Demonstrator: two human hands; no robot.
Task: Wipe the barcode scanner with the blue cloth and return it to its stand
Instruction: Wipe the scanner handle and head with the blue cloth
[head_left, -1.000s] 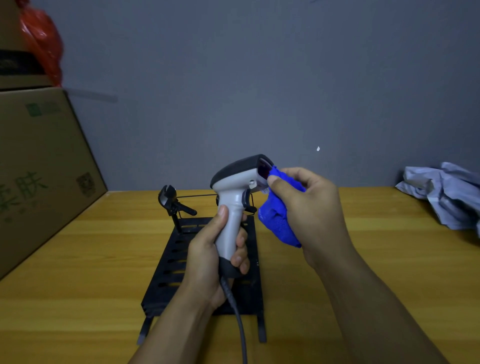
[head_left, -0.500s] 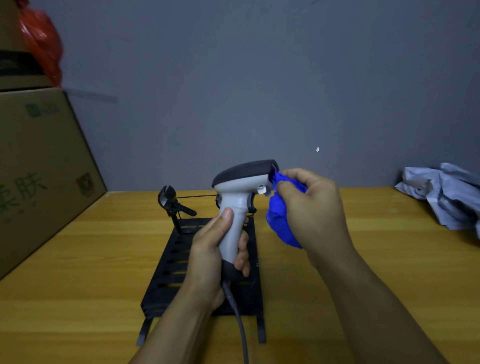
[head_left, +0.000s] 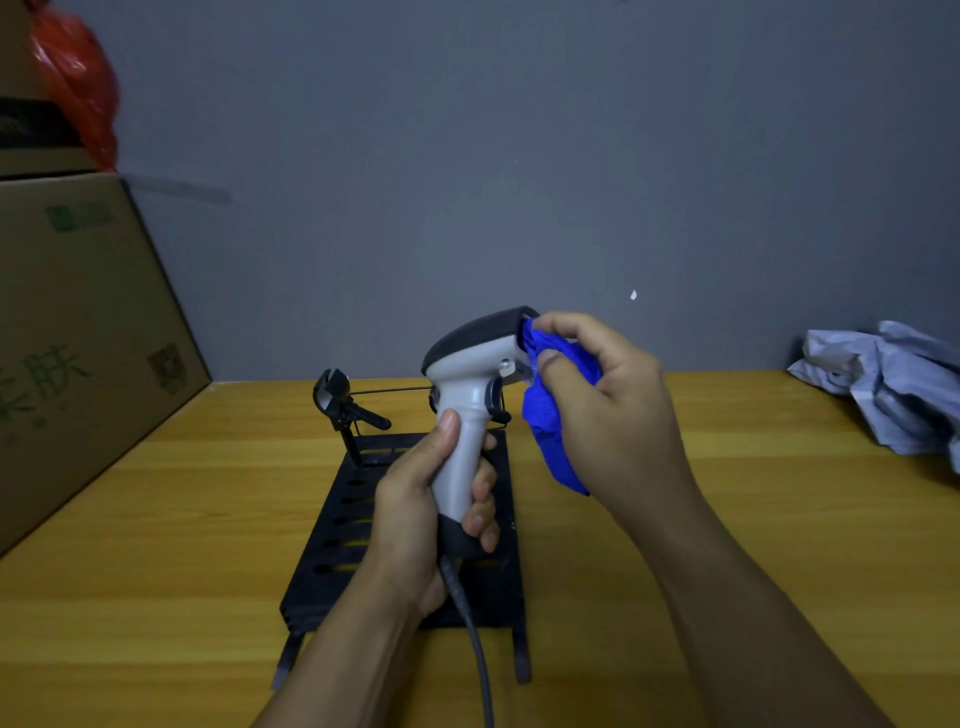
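- Left hand (head_left: 415, 514): wrapped round the grey handle of the barcode scanner (head_left: 470, 410), thumb up along the rear of the grip, fingers curled across the front. Scanner held upright above the stand, clear of it.
- Scanner head dark on top, grey below, nose pointing right. Grey cable (head_left: 475, 649) drops from the handle base toward the bottom edge of view.
- Right hand (head_left: 608, 410): closed on the blue cloth (head_left: 548, 431), bunched in the palm. Thumb and forefinger press a fold of cloth against the scanner's front window; the rest hangs below the hand.
- Black slotted stand (head_left: 337, 525) sits flat on the wooden table (head_left: 779, 519), directly under the scanner. Its black holder clip (head_left: 340, 402) stands on a post at the far left corner, vacant.
- Cardboard box (head_left: 78, 332) at table's left, green print on the side. Red plastic bag (head_left: 78, 78) above it.
- Crumpled grey fabric (head_left: 893, 384) at far right, well apart from the hands.
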